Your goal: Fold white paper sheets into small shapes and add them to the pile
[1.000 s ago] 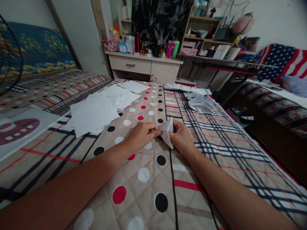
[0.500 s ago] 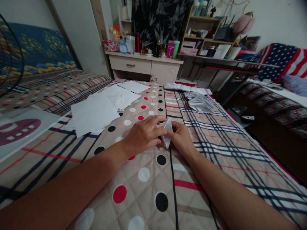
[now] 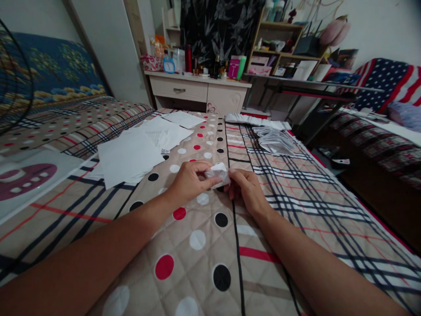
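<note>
A small folded piece of white paper (image 3: pixel 219 172) is held just above the patterned quilt (image 3: pixel 194 281). My left hand (image 3: pixel 190 179) pinches its left side, thumb across the near face. At the paper's right edge, the thumb and forefinger of my right hand (image 3: pixel 249 188) are closed on its corner; the other fingers curl below. To the left lies a spread of white paper sheets (image 3: pixel 130 153). Farther off on the right is a pile of folded paper pieces (image 3: pixel 274 141), with a long row of folded paper (image 3: pixel 256 120) behind it.
A plastic bag with a purple print (image 3: pixel 36 175) lies on the quilt at the left. Beyond the bed stand a white dresser (image 3: pixel 194 90) with bottles and boxes on top, and a shelf unit (image 3: pixel 279 55). A fan guard (image 3: pixel 29 79) shows at the far left edge.
The folded paper has turned from an upright diamond shape to a flatter, wider face and shifted slightly left. My right hand's fingers have moved to its right edge.
</note>
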A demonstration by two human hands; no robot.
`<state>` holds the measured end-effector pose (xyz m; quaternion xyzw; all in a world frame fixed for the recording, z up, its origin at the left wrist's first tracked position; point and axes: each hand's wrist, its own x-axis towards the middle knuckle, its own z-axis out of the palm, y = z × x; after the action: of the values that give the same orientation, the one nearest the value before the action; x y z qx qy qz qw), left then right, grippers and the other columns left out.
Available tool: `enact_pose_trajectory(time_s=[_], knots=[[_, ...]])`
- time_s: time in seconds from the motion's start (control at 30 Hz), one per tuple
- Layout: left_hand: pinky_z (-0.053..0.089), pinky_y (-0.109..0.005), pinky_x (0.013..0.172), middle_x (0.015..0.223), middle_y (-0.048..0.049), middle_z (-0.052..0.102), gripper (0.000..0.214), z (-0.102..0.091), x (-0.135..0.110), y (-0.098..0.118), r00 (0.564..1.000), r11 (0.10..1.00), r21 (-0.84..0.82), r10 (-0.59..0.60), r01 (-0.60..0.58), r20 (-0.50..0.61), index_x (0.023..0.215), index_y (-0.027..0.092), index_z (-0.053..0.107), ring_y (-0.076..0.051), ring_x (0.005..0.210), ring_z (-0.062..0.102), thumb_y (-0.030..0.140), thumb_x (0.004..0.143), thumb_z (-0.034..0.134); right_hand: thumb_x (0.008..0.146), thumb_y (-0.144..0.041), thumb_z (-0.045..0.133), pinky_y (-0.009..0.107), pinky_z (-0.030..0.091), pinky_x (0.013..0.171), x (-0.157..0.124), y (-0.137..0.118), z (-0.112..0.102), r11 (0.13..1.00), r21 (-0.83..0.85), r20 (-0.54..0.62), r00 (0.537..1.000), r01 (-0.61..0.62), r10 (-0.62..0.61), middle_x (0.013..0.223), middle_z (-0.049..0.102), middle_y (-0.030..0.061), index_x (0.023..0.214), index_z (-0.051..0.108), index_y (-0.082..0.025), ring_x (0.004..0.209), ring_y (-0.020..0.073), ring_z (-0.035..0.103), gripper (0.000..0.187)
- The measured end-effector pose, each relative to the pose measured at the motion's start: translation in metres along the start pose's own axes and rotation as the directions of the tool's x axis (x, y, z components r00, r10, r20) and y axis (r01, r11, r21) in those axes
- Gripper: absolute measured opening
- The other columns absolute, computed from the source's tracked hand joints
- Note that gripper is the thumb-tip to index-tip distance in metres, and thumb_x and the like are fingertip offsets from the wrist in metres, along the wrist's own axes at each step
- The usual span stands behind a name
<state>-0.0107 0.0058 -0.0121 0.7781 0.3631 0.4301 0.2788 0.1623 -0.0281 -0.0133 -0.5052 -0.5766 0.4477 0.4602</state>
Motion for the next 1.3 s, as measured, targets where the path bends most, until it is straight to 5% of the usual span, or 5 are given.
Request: enact_pose_trajectory(time_s=[0.23,0.43,0.77,1.07,1.3], knots=[[0.037,-0.019,0.048,0.060,0.0004,0.060,0.020,0.003,-0.003,-0.002,0.994,0.994,-0.039,-0.103,0.103,-0.019,0.068,0.012,0.066,-0.009,0.054,0.052,0.029,0.071,0.075,0.073,-0.042,0.074,0.020,0.028,0.039,0.004,0.005,0.002,0.992,0.089,-0.031,0.996,0.085,-0.082,0.053,0.054,-0.0049,0.071,0.059,-0.017,0.041,0.0069,0.042,0.029],[0.053,-0.024,0.070,0.090,-0.0085,0.073,0.009,0.005,-0.001,0.001,0.982,0.990,-0.083,0.097,-0.112,-0.164,0.078,0.015,0.074,-0.016,0.082,0.068,0.023,0.078,0.070,0.074,-0.038,0.074,0.020,0.027,0.040,0.005,0.006,0.002,0.985,0.128,-0.041,0.993,0.116,-0.111,0.049,0.050,-0.0057,0.067,0.060,-0.017,0.040,0.0063,0.040,0.026],[0.053,-0.023,0.066,0.081,-0.0081,0.074,0.008,0.003,-0.002,0.010,0.975,0.986,-0.135,0.066,-0.096,-0.213,0.066,0.015,0.072,-0.015,0.074,0.069,0.016,0.074,0.072,0.079,-0.041,0.069,0.022,0.027,0.043,0.000,0.003,0.004,0.985,0.017,0.000,0.986,0.170,-0.170,0.052,0.047,-0.0054,0.064,0.055,-0.017,0.045,0.0071,0.039,0.032],[0.049,-0.024,0.063,0.075,-0.0074,0.072,0.014,0.001,-0.001,0.011,0.985,0.986,-0.137,0.078,-0.099,-0.152,0.063,0.014,0.069,-0.014,0.069,0.066,0.015,0.076,0.067,0.081,-0.043,0.068,0.023,0.030,0.046,-0.002,0.004,0.007,0.974,-0.061,-0.055,0.974,0.218,-0.221,0.059,0.048,-0.0048,0.075,0.057,-0.019,0.050,0.0088,0.042,0.027],[0.043,-0.022,0.055,0.069,-0.0047,0.068,0.013,-0.001,-0.001,0.002,0.998,0.980,-0.194,-0.042,0.051,0.053,0.065,0.012,0.066,-0.012,0.061,0.059,0.022,0.073,0.070,0.081,-0.038,0.067,0.023,0.028,0.045,-0.003,0.001,0.001,0.990,-0.034,0.122,0.984,0.137,-0.132,0.054,0.047,-0.0045,0.064,0.058,-0.016,0.048,0.0077,0.040,0.029]])
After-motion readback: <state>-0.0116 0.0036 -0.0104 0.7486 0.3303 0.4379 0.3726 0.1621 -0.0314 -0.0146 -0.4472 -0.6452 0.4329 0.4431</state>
